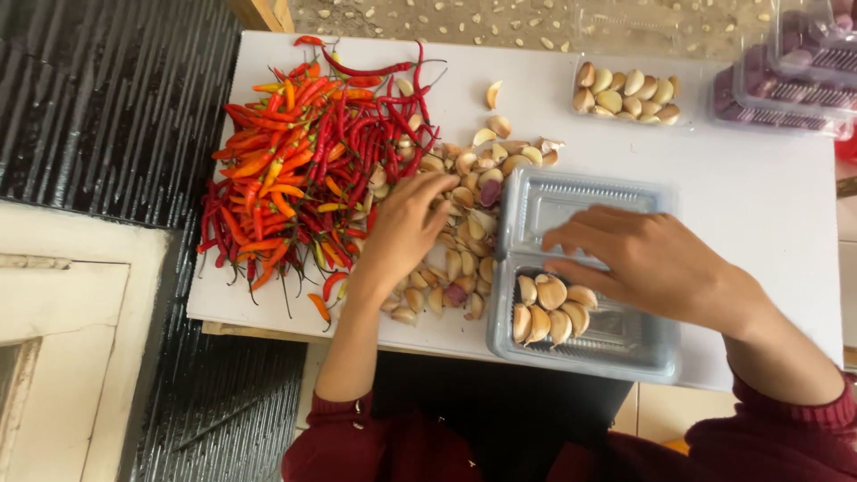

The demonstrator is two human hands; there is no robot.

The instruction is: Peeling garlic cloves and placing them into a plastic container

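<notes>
Your left hand [406, 223] reaches open-fingered into the garlic pile [460, 232]; your right hand [647, 259], loosely open, hovers over the near tray [643, 357], only partly filled. Most cloves are left, right of the chillies [303, 161].

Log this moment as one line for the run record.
left hand: on loose garlic cloves | right hand: over open clear tray, a few cloves inside | chili pile: left of the cloves | white board
</notes>
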